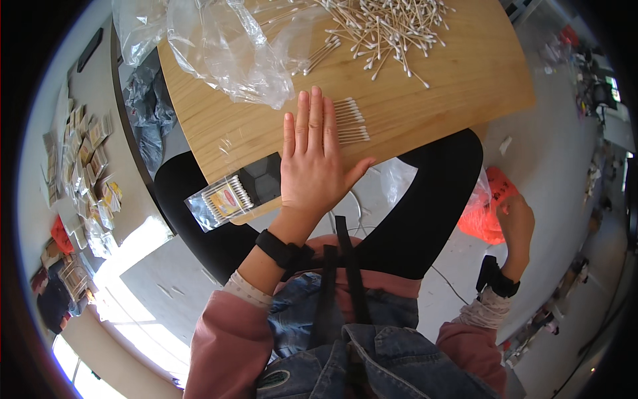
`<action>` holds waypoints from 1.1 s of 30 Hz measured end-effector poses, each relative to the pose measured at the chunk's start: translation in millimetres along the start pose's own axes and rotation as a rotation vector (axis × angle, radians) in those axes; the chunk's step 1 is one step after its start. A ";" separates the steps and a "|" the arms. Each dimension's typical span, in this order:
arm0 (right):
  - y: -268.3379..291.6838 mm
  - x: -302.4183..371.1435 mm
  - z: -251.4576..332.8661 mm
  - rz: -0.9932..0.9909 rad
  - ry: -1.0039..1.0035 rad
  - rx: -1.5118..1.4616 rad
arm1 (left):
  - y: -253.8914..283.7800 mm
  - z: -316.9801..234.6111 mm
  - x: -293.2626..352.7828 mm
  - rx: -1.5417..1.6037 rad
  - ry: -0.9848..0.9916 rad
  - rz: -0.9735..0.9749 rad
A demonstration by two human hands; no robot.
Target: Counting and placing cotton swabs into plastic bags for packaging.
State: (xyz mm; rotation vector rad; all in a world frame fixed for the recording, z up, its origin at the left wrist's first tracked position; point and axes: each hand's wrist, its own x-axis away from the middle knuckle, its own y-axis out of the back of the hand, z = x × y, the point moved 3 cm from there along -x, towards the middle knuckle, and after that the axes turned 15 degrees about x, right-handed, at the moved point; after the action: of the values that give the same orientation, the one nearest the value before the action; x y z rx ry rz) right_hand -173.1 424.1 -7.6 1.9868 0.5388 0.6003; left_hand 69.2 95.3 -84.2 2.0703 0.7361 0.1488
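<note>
My left hand (312, 163) lies flat over a row of cotton swabs (352, 121) on the wooden table (425, 100). Its fingers stretch away from me and the thumb points out to the right; part of the row is hidden beneath it. To the left of that wrist, a clear packet of cotton swabs (228, 198) with a yellow and red label rests by the table's near edge. Off to the right and below the table, my right hand (516, 216) is beside a red plastic bag (484, 223). Its fingers look curled, and what they hold cannot be made out.
A loose heap of cotton swabs (392, 30) covers the far part of the table. Crumpled clear plastic bags (219, 50) lie at the far left. A dark hexagon-patterned pad (260, 178) sits behind my left wrist. Many small packets (86, 159) are spread at the left.
</note>
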 end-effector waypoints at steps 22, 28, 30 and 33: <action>65.7 -93.4 240.2 -0.164 0.501 -1.190 | -5.9 1.3 -2.4 -0.088 0.020 0.100; 62.6 -99.2 239.8 -0.169 0.542 -1.147 | -7.7 0.9 -3.0 -0.084 0.020 0.094; 61.8 -98.6 239.8 -0.212 0.598 -1.115 | -7.5 1.7 -2.4 -0.087 0.021 0.096; 63.5 -98.3 239.1 -0.200 0.605 -1.120 | -7.4 1.7 -2.9 -0.088 0.021 0.094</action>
State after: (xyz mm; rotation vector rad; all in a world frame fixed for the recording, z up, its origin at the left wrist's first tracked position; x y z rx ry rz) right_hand -95.9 177.2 -70.7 0.6748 0.5618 1.0779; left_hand 64.2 95.5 -90.5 2.0227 0.6342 0.2522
